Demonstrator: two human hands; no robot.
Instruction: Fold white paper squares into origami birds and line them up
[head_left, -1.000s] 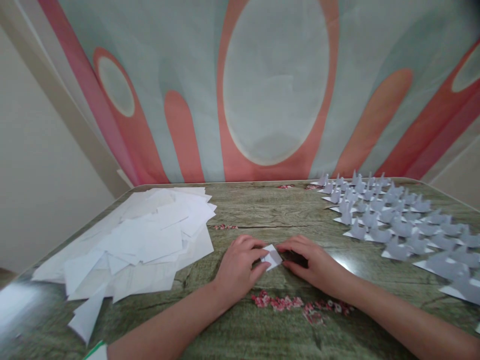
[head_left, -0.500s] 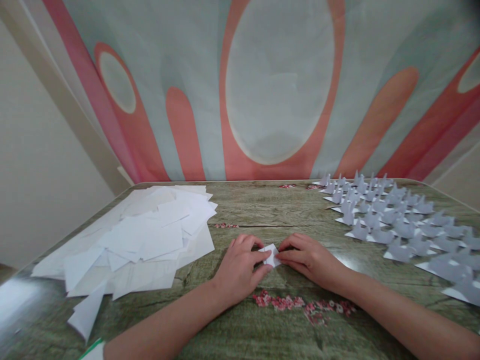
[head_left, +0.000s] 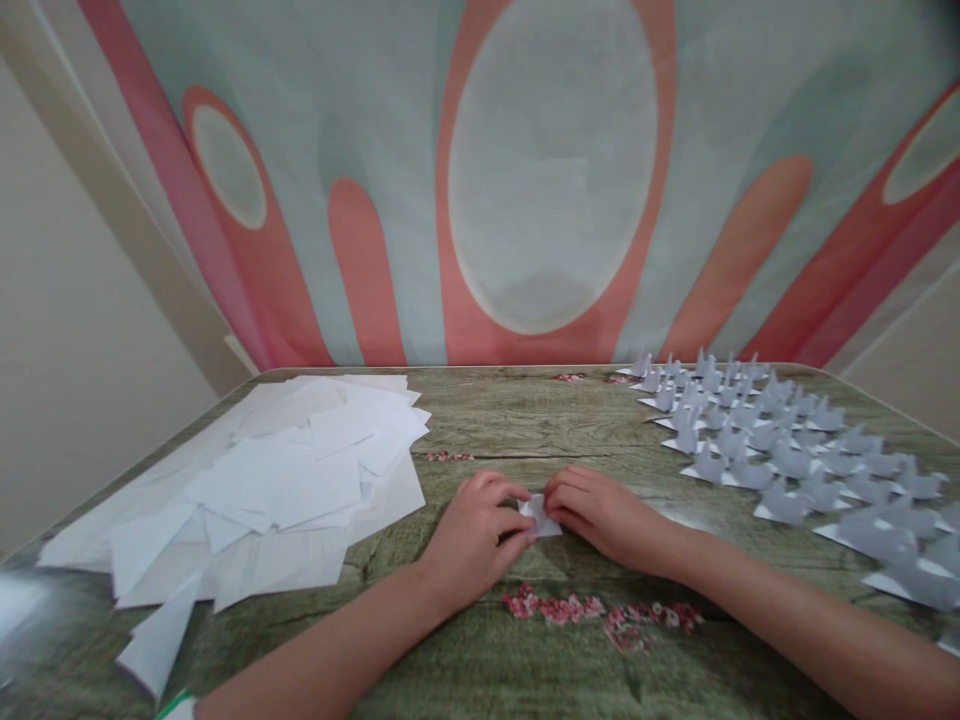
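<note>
Between my two hands, low over the middle of the table, is a small folded piece of white paper (head_left: 540, 516). My left hand (head_left: 484, 535) pinches its left side with thumb and fingers. From the right, the fingertips of my right hand (head_left: 600, 515) close on the upper right part of the paper and cover some of it. A pointed white flap shows below the right fingertips. The exact folds are too small to make out.
A loose pile of white paper sheets (head_left: 300, 480) spreads over the left of the wood-patterned table (head_left: 420, 660). One folded sheet (head_left: 161, 635) lies nearer me. Rows of folded paper figures (head_left: 791, 455) stand on the right. A patterned backdrop (head_left: 555, 180) hangs behind.
My right hand has shifted slightly left over the paper and covers more of it. The paper's outline has changed, with a flap now pointing toward the lower right. The view has shifted slightly.
</note>
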